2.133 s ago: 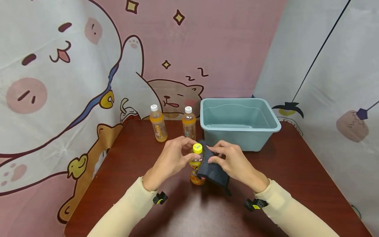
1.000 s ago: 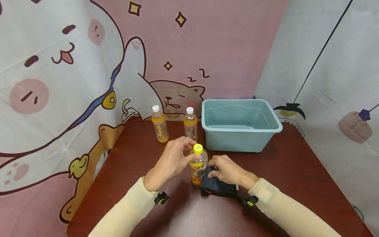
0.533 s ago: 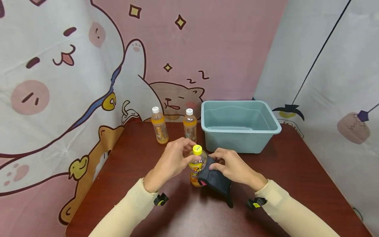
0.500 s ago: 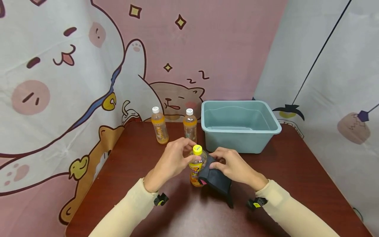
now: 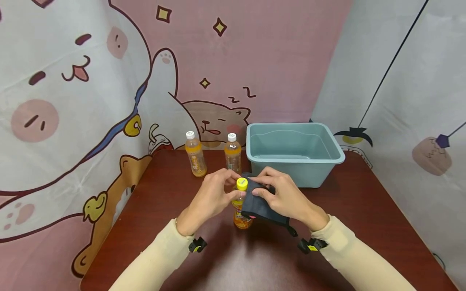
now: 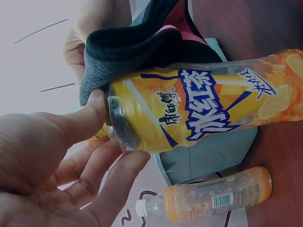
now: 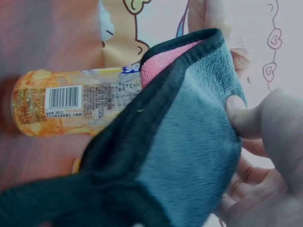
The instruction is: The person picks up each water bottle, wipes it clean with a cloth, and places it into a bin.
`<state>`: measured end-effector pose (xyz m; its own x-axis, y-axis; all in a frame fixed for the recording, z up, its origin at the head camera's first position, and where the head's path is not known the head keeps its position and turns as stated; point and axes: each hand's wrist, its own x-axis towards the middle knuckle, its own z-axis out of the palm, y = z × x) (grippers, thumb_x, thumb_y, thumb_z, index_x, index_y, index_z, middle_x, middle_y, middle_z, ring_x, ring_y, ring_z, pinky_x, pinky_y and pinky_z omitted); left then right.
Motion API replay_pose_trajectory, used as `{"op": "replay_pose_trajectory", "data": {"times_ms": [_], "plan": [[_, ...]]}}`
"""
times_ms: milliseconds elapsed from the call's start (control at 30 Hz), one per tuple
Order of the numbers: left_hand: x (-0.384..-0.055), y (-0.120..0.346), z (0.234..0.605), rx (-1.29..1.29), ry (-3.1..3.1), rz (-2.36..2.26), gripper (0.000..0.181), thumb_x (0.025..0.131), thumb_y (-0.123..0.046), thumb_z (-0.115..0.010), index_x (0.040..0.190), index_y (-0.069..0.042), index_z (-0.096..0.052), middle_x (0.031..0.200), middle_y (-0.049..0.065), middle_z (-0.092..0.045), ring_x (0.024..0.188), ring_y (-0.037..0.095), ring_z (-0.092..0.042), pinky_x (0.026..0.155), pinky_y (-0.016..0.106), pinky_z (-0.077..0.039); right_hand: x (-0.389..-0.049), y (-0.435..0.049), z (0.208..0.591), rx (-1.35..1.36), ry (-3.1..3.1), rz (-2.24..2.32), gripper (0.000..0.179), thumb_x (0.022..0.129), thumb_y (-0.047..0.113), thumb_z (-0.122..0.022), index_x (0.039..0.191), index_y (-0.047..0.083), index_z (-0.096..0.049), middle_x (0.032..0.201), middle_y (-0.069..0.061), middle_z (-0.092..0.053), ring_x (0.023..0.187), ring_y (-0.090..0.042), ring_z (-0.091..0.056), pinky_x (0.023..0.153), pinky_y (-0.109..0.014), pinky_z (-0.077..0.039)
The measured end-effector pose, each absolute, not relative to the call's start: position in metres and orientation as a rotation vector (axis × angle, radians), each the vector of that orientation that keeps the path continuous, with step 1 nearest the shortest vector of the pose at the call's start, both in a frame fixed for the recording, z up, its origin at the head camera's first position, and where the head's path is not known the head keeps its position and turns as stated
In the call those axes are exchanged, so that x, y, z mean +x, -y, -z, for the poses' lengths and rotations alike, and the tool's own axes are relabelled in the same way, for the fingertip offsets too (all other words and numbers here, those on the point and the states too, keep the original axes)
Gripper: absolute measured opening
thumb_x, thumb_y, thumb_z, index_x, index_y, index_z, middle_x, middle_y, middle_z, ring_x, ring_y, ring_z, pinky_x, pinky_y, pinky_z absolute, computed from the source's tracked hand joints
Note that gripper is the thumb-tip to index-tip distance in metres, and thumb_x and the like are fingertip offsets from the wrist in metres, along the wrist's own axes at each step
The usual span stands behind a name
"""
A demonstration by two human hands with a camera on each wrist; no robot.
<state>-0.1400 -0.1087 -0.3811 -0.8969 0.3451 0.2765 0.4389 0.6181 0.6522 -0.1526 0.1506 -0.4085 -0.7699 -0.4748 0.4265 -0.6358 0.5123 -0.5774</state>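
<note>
A yellow-capped iced tea bottle (image 5: 242,220) stands upright on the table. My left hand (image 5: 214,193) pinches it near the neck, thumb on the near side and fingers behind; the left wrist view shows the bottle's yellow label (image 6: 184,106) facing that camera. In my right hand (image 5: 285,197) is a folded dark grey cloth (image 5: 263,210) with black edging, held between thumb and fingers against the bottle's right side. Pink lining (image 7: 165,61) shows inside the cloth's fold in the right wrist view. The cloth hides part of the bottle's upper body.
Two white-capped bottles with orange labels, a left one (image 5: 195,157) and a right one (image 5: 233,155), stand at the back of the dark red table (image 5: 164,210). A light blue plastic bin (image 5: 291,171) sits at the back right. Printed fabric (image 5: 284,60) hangs behind.
My right hand first slid the cloth down the bottle's side, then brought it back up toward the neck. The left hand keeps its hold, and the bottle stays in place.
</note>
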Motion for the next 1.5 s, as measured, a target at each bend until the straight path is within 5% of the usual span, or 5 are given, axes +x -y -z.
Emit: {"op": "replay_pose_trajectory", "data": {"times_ms": [967,1500], "plan": [[-0.142,0.109,0.382,-0.639,2.739,1.126,0.042,0.091,-0.02,-0.103,0.126,-0.011,-0.084,0.116,0.004,-0.08,0.108,0.023,-0.08,0.097,0.042,-0.073,-0.162,-0.16,0.443,0.973,2.79,-1.034,0.037,0.104,0.012,-0.088,0.138,-0.001,-0.083,0.112,-0.003,-0.075,0.079,-0.003,-0.059,0.067,-0.021,-0.057],[-0.142,0.108,0.384,-0.666,2.716,1.14,0.04,0.091,-0.02,-0.103,0.125,-0.01,-0.083,0.114,0.003,-0.08,0.106,0.022,-0.081,0.095,0.04,-0.073,-0.17,-0.153,0.475,1.192,2.846,-0.843,0.008,0.101,0.008,-0.091,0.108,0.009,-0.088,0.089,0.002,-0.064,0.078,-0.002,-0.053,0.067,-0.019,-0.05]]}}
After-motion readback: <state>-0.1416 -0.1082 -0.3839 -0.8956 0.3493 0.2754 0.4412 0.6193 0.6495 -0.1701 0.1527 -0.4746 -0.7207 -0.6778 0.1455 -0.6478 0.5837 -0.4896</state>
